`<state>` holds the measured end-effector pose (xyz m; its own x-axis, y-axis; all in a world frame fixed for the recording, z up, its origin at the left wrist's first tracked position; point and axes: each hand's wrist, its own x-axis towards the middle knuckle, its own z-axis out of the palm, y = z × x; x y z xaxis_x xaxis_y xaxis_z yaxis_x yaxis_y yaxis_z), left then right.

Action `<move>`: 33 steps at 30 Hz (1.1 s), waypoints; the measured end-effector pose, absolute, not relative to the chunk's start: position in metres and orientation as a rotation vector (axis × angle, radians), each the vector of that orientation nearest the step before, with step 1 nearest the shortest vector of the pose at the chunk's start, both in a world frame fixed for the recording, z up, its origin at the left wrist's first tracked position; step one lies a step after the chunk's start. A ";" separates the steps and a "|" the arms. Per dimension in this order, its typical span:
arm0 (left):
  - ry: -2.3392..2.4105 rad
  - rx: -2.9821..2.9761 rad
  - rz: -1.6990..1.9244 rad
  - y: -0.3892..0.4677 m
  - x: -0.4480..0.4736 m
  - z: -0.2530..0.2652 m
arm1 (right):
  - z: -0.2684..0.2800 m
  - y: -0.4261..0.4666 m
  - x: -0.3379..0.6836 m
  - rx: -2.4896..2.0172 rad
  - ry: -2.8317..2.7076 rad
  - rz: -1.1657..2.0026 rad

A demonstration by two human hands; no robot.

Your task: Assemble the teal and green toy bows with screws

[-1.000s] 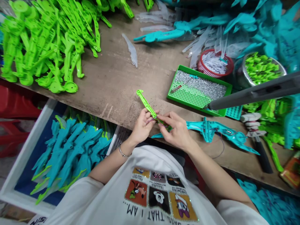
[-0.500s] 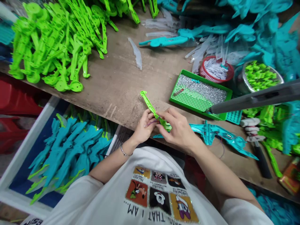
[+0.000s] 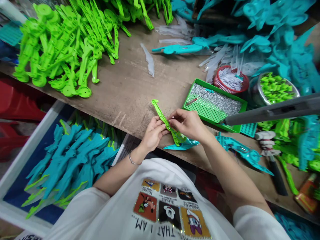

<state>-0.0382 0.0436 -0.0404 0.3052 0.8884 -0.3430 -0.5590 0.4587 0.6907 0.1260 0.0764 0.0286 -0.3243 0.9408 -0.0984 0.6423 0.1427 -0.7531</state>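
Observation:
A long bright green plastic part (image 3: 161, 113), hollow on its upper face, slants over the front edge of the bench. My left hand (image 3: 153, 134) is closed around its middle from below, fingers curled along the side. My right hand (image 3: 188, 124) is at the part's other side, thumb and forefinger pinched close to its middle; whatever lies between those fingertips is too small to make out. Beneath the wide lower end of the green part lies a teal plastic shell (image 3: 191, 144). Farther right rests another stretch of teal shell (image 3: 241, 151), with thin wires near it.
A green perforated tray (image 3: 203, 111) holds screws and a screwdriver (image 3: 196, 99). Behind it stand a red basket (image 3: 246, 85) and a metal bowl (image 3: 297, 93) of green pieces. A grey bar (image 3: 272, 108) juts in from the right. Green parts (image 3: 57, 50) heap at left; a drawer (image 3: 17, 166) holds teal assemblies.
My right hand has lifted off the wide end of the green part and now pinches near its middle, so more of the part shows. My left hand keeps its hold. The view has shifted slightly.

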 end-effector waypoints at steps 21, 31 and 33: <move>0.787 0.601 1.008 0.051 -0.037 -0.045 | 0.015 0.089 0.118 -1.329 -2.086 0.975; 0.804 0.591 1.051 0.052 -0.035 -0.047 | 0.020 0.095 0.117 -1.286 -2.081 1.106; 0.812 0.598 1.059 0.052 -0.033 -0.048 | 0.024 0.096 0.117 -1.260 -2.086 1.052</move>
<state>-0.0332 0.0516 -0.0477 0.2568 0.9226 -0.2880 -0.5174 0.3829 0.7653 0.1172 0.0958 0.0241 -0.4595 0.8881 0.0137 0.5170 0.2800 -0.8089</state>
